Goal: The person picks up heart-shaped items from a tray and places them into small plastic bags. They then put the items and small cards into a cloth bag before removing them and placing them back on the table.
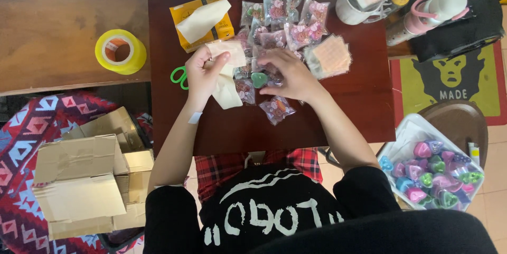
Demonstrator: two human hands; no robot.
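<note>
**Hands among small packets on a dark red table**

The left hand (203, 72) is closed around a cream paper strip (226, 77), thumb and fingers pinching its upper end while the rest hangs down onto the dark red wooden table (359, 101). The right hand (288, 77) lies flat, fingers spread and gripping nothing, over clear plastic packets of small coloured trinkets (280, 24), just beside a green heart-shaped piece (259, 80). Green-handled scissors (179, 77) sit just left of the left hand. A yellow cardboard box (203, 21) lies behind it, a yellow tape roll (120, 50) farther left
</note>
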